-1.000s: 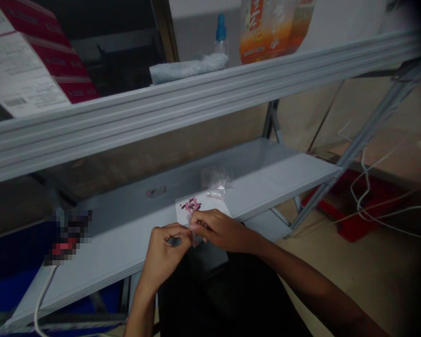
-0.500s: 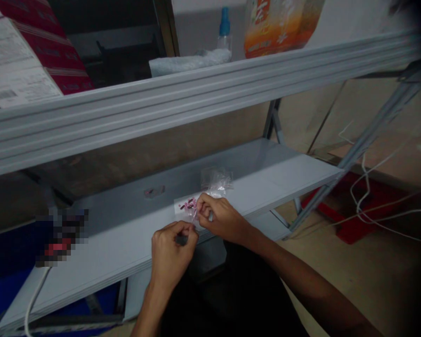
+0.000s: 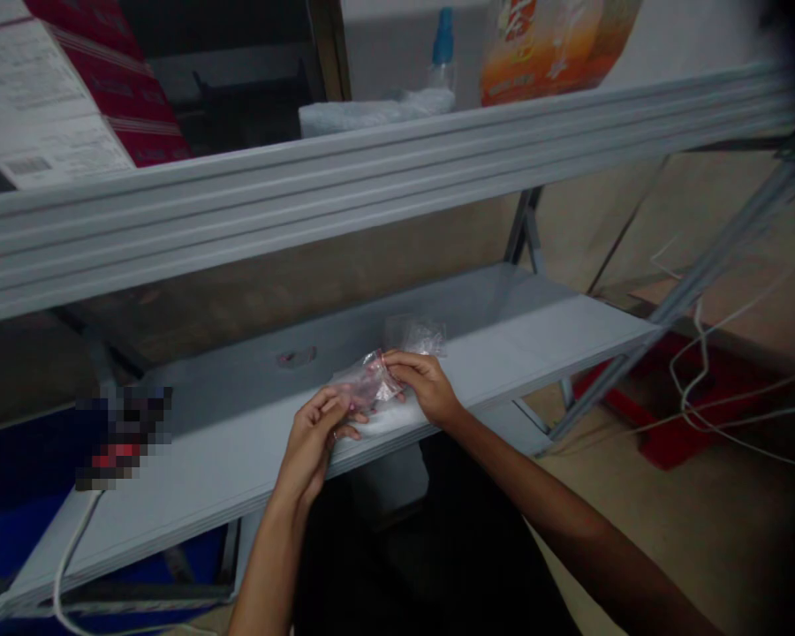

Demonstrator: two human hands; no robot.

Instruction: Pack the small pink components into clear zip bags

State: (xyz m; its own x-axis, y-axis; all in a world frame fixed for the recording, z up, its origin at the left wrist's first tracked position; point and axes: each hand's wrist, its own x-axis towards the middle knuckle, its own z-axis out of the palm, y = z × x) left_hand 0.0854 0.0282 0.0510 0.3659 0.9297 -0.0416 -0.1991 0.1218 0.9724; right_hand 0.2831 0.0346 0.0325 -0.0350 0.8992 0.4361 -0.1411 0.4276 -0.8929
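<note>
A small clear plastic bag (image 3: 369, 378) is stretched between my hands, just above the front part of the lower shelf. Pinkish shapes show faintly through it, too blurred to name. My left hand (image 3: 314, 433) is closed on the bag's left end, with some fingers curled beneath. At the upper right corner, my right hand (image 3: 427, 384) pinches the plastic between thumb and fingers. Behind the right hand lie more clear plastic bags (image 3: 416, 334) on the shelf. Farther left rests a small clear packet (image 3: 297, 357) with a bit of pink in it.
The grey lower shelf (image 3: 225, 433) runs beneath a thick upper shelf beam (image 3: 384, 168). Above stand boxes (image 3: 53, 97), a blue-capped spray bottle (image 3: 443, 49) and an orange package (image 3: 556, 53). A blurred-out item (image 3: 123, 442) with a white cable lies left. Loose cables (image 3: 695, 353) hang right.
My hands have moved apart, and the clear bag is now held up between them. The card with pink and dark pieces that lay beside my fingers is now hidden. The view has shifted slightly.
</note>
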